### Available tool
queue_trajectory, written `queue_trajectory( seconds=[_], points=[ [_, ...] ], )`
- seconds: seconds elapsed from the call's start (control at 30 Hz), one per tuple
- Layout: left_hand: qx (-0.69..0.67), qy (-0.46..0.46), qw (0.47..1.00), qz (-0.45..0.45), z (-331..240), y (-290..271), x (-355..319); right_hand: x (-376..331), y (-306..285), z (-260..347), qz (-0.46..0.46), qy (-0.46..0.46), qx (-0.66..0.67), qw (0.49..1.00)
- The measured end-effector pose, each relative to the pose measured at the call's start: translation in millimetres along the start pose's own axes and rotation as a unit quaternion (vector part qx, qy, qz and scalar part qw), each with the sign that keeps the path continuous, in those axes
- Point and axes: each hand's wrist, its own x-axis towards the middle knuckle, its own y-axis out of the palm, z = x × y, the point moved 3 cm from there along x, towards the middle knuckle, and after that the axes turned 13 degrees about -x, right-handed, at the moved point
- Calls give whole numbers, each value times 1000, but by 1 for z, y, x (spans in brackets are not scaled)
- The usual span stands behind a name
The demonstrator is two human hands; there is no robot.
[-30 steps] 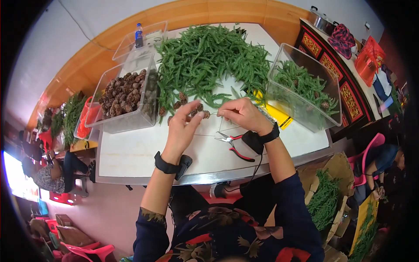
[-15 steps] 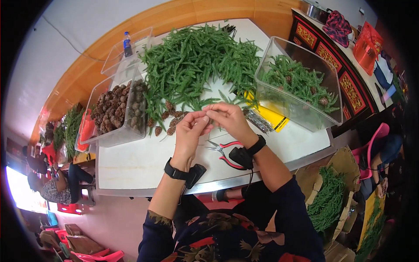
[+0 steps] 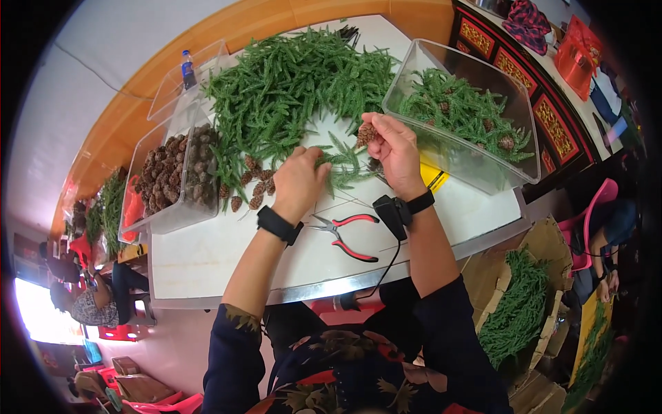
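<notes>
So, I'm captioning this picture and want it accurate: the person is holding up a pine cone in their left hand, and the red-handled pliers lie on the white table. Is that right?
Not quite: the head view shows the pine cone held up in the right hand. The red-handled pliers do lie on the white table.

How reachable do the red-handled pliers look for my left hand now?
Likely yes: the pliers lie uncovered on the white tabletop, close to your left hand, with nothing visible over them.
</notes>
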Motion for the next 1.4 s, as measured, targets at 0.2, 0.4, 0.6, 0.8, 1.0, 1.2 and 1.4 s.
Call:
queue_trajectory(
  seconds=[0.2, 0.4, 0.6, 0.8, 1.0, 1.2, 1.4],
  points=[
    [-13, -52, 998, -19, 4, 4, 14, 2, 3, -6, 6, 11, -31, 999],
    [-382, -203, 890, -146, 31, -19, -1, -1, 4, -5, 27, 19, -25, 999],
    [-597, -224, 748, -185, 29, -16, -24, -7, 23, -17, 87, -22, -182, 979],
    [-629, -217, 725, -176, 16, -11, -32, -13, 41, -14, 154, -102, -274, 944],
    [-629, -187, 735, -172, 19, -6, -37, -15, 42, -15, 181, 11, -229, 956],
    [-369, -47, 851, -369, 1, -33, -32, -14, 40, -9, 212, -61, -287, 932],
    [-436, -52, 887, -146, 17, -23, -30, -17, 45, -8, 247, -39, -272, 929]
  ],
)
